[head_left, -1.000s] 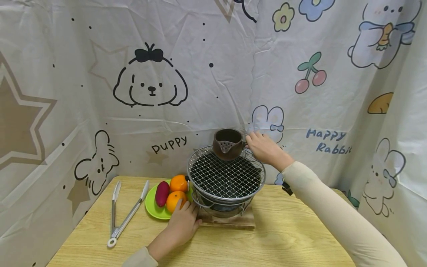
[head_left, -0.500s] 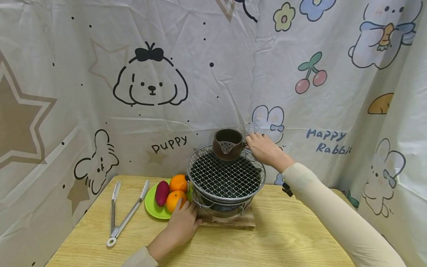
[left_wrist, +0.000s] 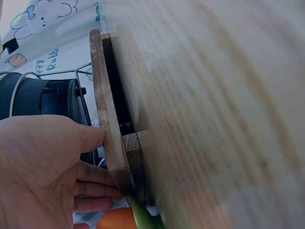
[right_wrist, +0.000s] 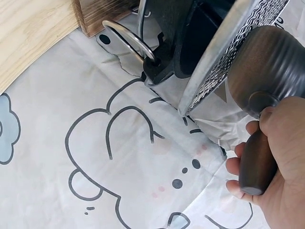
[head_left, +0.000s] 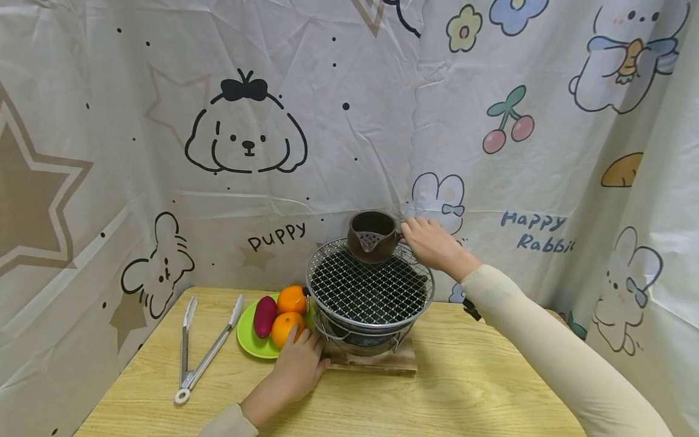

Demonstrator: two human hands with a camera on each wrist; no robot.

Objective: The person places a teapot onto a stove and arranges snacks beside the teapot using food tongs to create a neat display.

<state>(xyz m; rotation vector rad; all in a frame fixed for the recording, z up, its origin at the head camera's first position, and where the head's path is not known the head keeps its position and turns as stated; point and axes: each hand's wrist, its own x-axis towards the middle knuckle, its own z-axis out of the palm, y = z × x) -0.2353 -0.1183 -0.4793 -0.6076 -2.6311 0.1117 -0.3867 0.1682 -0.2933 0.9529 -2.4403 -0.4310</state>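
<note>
My right hand [head_left: 434, 243] grips the side handle [right_wrist: 257, 164] of a dark brown, lidless teapot [head_left: 377, 247]. The teapot sits at the back of a wire grill mesh [head_left: 366, 291], its spout with strainer holes facing me. Under the mesh is a round tabletop grill [head_left: 363, 340] on a wooden board [head_left: 377, 364]. Fairly straight fingers of my left hand [head_left: 299, 367] touch the board's front left corner; in the left wrist view the thumb lies against the board [left_wrist: 107, 119]. Beside that hand is a green plate [head_left: 248, 343] with two oranges [head_left: 287, 328] and a purple sweet potato [head_left: 265, 317].
Metal tongs [head_left: 210, 355] lie spread on the left of the wooden table [head_left: 464, 376]. A printed cloth [head_left: 349, 121] hangs close behind the table and along both sides.
</note>
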